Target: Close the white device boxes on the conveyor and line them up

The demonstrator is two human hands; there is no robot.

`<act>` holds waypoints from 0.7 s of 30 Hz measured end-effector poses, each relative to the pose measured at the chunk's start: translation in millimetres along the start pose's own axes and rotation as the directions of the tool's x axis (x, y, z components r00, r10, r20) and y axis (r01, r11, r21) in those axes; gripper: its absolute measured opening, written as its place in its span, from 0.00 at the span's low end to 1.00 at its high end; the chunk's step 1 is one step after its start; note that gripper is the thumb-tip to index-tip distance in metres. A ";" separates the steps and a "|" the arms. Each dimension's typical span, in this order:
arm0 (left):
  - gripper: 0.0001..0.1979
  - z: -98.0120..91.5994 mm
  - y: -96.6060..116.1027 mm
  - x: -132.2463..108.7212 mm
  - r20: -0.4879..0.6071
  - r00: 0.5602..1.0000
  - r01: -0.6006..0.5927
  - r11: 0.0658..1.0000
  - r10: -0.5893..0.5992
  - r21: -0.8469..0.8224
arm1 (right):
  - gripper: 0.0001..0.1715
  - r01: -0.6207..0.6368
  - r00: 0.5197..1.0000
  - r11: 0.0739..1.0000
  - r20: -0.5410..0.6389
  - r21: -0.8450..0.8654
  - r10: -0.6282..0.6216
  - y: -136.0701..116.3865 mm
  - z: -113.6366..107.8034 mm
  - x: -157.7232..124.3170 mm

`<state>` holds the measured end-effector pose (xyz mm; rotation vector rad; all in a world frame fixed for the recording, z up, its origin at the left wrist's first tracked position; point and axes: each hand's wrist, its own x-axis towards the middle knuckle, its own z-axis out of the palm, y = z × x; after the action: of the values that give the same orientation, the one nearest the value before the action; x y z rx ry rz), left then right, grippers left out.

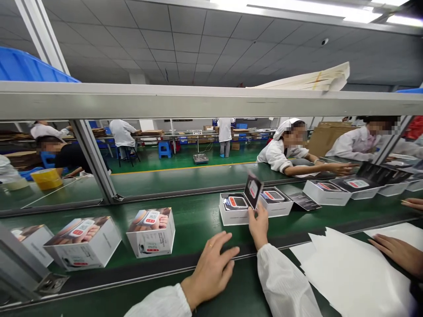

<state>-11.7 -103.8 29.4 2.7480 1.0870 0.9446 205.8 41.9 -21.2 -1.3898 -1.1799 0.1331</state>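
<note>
Card is what I've got in my right hand: dark and glossy, printed with a white device and a red panel, tilted slightly off upright just above the right wall of an open box. That white box sits on the green belt, with a device lying inside. A second open box stands just to its right, and more open boxes run toward the right along the belt.

My right hand is raised, thumb and fingers pinching the card's lower edge, with a white sleeve at the wrist. My left hand is open, palm down, fingers loosely spread, with a ring on one finger. It holds nothing and lies nearer me than the open box.

To the left on the belt, closed boxes show a photo of a wrist. At near right, a co-worker's hand lies on white sheets. Across the belt, a co-worker in a white coat and cap reaches to the right. Beyond a metal beam, more workers stand on a green floor under a tiled ceiling.
</note>
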 end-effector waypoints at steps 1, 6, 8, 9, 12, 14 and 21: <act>0.21 -0.9 -2.5 9.8 -0.078 0.997 -0.001 1.000 0.003 0.026 | 0.35 0.038 0.998 0.999 0.055 -0.029 -0.036 -3.2 -1.8 -3.5; 0.31 9.9 -35.9 67.3 -0.174 0.967 0.196 0.980 -0.187 0.034 | 0.30 0.125 0.942 0.983 0.326 -0.133 -0.076 -15.1 -7.6 -17.3; 0.35 20.6 -54.4 81.2 -0.096 0.919 0.380 0.924 -0.383 -0.047 | 0.30 0.105 0.922 0.994 0.379 -0.042 -0.081 -16.7 -6.5 -19.4; 0.36 26.0 -62.6 83.7 -0.054 0.892 0.445 0.892 -0.449 -0.080 | 0.30 0.088 0.911 0.996 0.402 0.025 -0.091 -16.8 -5.2 -19.6; 0.38 34.8 -76.9 74.6 0.013 0.880 0.474 0.874 -0.475 -0.110 | 0.32 -0.011 0.903 0.982 0.424 0.188 -0.071 -15.5 -0.4 -17.3; 0.41 28.0 -77.4 63.3 0.033 0.901 0.434 0.895 -0.433 -0.106 | 0.35 -0.123 0.915 0.960 0.402 0.251 0.012 -15.4 2.9 -15.0; 0.51 -61.5 -67.5 87.2 0.228 0.974 -0.059 0.956 -0.009 0.286 | 0.38 -0.479 0.784 0.738 0.610 0.475 0.116 -36.3 14.9 -23.0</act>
<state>-37.2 -8.8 108.5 3.0106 1.2391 0.4838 164.9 26.5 -8.8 -0.9534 -1.1861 1.1401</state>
